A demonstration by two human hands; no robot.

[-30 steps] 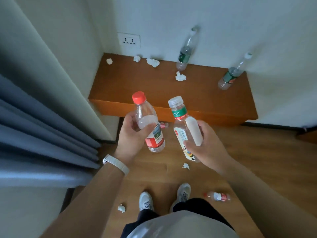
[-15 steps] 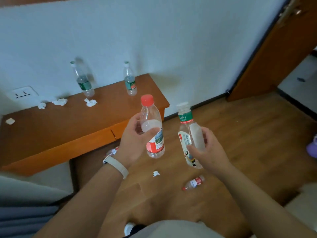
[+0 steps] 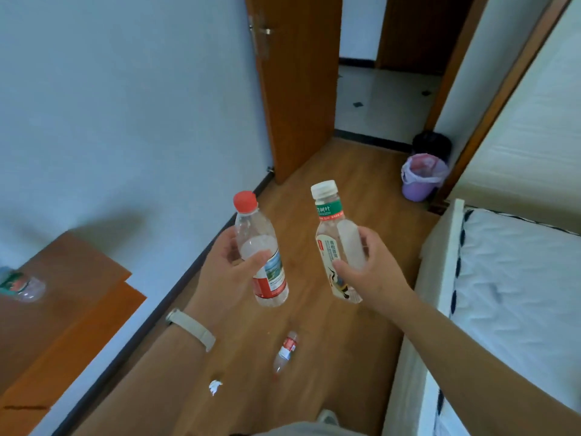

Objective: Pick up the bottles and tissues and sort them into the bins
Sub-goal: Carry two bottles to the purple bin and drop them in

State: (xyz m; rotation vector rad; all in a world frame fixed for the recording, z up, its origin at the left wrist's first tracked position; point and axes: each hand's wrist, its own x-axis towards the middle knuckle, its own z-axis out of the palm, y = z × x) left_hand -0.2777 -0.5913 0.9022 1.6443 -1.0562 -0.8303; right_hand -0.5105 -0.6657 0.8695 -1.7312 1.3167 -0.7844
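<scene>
View has swung toward the bins (image 3: 423, 176); left hand (image 3: 224, 272) and right hand (image 3: 374, 272) fingers grip upright bottles (image 3: 262, 256).

Open floor (image 3: 342, 196) runs ahead to the bins (image 3: 423, 177), between the wall (image 3: 125, 121) and the bed (image 3: 509, 278). A bottle (image 3: 285, 354) and a tissue (image 3: 215, 387) lie underfoot; the door (image 3: 295, 89) stands ajar.
</scene>
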